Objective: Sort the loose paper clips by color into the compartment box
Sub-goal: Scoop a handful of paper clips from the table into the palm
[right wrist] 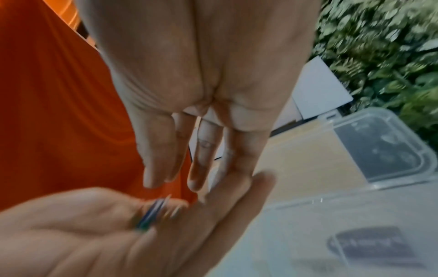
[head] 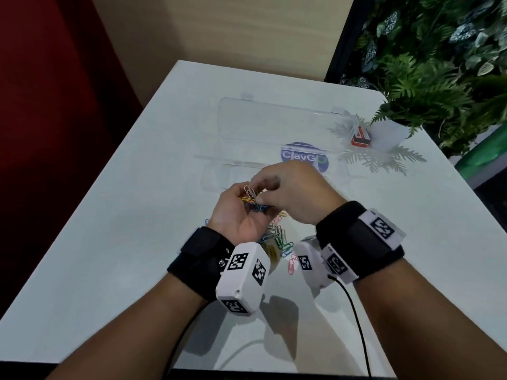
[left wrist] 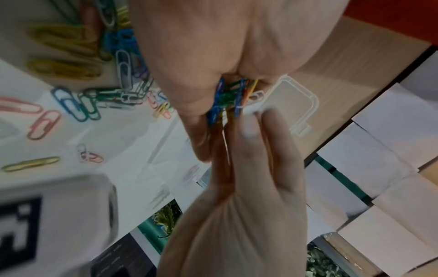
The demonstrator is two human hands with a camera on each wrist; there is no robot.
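Note:
My left hand [head: 237, 212] is palm up above the white table [head: 137, 242] and cups a mixed bunch of colored paper clips [head: 251, 198], also visible as the bunch [left wrist: 227, 99] and as a blur of clips [right wrist: 151, 213]. My right hand [head: 277, 187] reaches over it, its fingertips [left wrist: 249, 127] at the bunch, pinching a white clip [left wrist: 257, 95]. More loose clips [head: 277, 237] lie on the table under both wrists, the same pile [left wrist: 94, 97] showing in the left wrist view. The clear compartment box [head: 216, 174] lies open just beyond my hands, its lid [head: 274, 119] folded back.
A potted fern [head: 389, 130] and a small orange box [head: 360, 137] stand at the table's back right. A blue ClayGo sticker [head: 299, 154] shows through the box. A black cable [head: 354, 311] trails from my right wrist. A plant wall [head: 439, 50] rises on the right.

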